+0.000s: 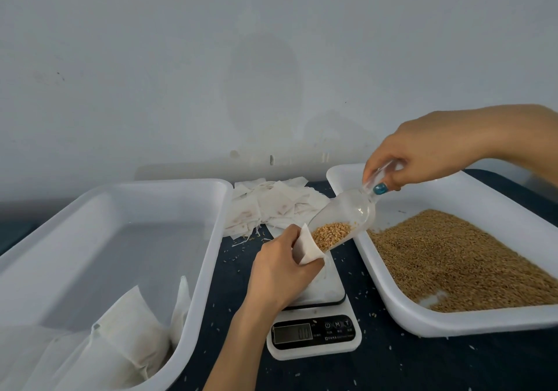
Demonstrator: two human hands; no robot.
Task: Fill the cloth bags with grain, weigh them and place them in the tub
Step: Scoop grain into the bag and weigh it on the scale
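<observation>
My left hand (279, 266) grips a small white cloth bag (305, 247) with its mouth held open, just above the white digital scale (314, 330). My right hand (422, 155) holds a clear plastic scoop (347, 215) by the handle, tilted down to the left. The scoop's lip sits in the bag's mouth, with golden grain gathered at its low end. On the right a white tray (401, 309) holds loose grain (462, 257). The white tub (208, 239) on the left has a few filled bags (129, 339) in its near corner.
A pile of empty cloth bags (271, 206) lies at the back between tub and tray. Stray grains dot the dark tabletop (422, 366) around the scale. A pale wall stands close behind the table.
</observation>
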